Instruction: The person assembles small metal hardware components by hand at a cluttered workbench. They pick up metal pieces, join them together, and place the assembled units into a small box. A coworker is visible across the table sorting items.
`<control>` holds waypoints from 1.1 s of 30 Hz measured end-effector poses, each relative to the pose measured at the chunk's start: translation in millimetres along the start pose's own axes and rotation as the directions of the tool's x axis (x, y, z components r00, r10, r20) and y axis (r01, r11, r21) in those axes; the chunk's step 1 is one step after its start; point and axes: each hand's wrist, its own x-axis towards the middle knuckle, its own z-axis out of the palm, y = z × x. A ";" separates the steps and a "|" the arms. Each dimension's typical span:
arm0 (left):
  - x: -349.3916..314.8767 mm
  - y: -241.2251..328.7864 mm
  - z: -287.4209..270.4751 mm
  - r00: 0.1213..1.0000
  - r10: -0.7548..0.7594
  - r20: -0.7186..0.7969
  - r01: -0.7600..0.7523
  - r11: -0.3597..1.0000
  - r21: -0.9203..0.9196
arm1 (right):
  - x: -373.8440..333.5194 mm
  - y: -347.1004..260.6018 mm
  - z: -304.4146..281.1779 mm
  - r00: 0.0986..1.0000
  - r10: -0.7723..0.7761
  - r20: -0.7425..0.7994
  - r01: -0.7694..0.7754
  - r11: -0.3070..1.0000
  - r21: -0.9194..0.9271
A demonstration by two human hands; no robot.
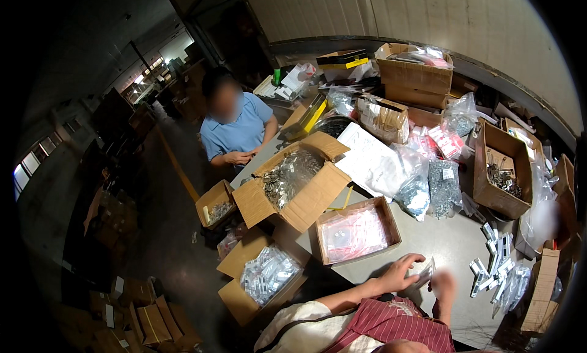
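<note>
Worktable (pixel 431 240): pale grey. Near side: garment (pixel 391 323) dark red with fine pale pinstripes; sleeve (pixel 299 320) cream with a black stripe; small plastic bag (pixel 425 273) transparent, greyish. Shallow carton (pixel 389 218): brown, its flat bags (pixel 354 234) clear with red-pink edging. Right: small rectangular parts (pixel 504 248) silver-white and dark grey. Far: low carton (pixel 342 60) black with a yellow band; wall panelling (pixel 446 10) cream. Left: co-worker's shirt (pixel 235 126) plain light blue; floor line (pixel 177 164) orange-yellow
</note>
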 end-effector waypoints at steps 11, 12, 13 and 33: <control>4.6 -5.1 31.4 0.974 -0.206 0.095 0.225 0.932 -0.284 | 2.5 -47.9 29.8 0.979 -0.100 0.176 0.102 0.995 0.000; 5.8 -4.2 32.7 0.959 -0.269 0.085 0.278 0.852 -0.444 | 10.6 -40.8 28.3 0.978 -0.134 0.157 0.136 0.991 -0.001; 6.3 -3.9 37.5 0.952 -0.303 0.050 0.270 0.747 -0.607 | 24.5 -42.8 26.5 0.935 -0.250 0.249 0.249 0.968 0.039; -0.8 27.4 16.2 0.873 -0.339 0.351 0.484 0.505 -0.715 | 3.5 -74.3 22.3 0.980 -0.015 0.197 -0.006 0.995 0.103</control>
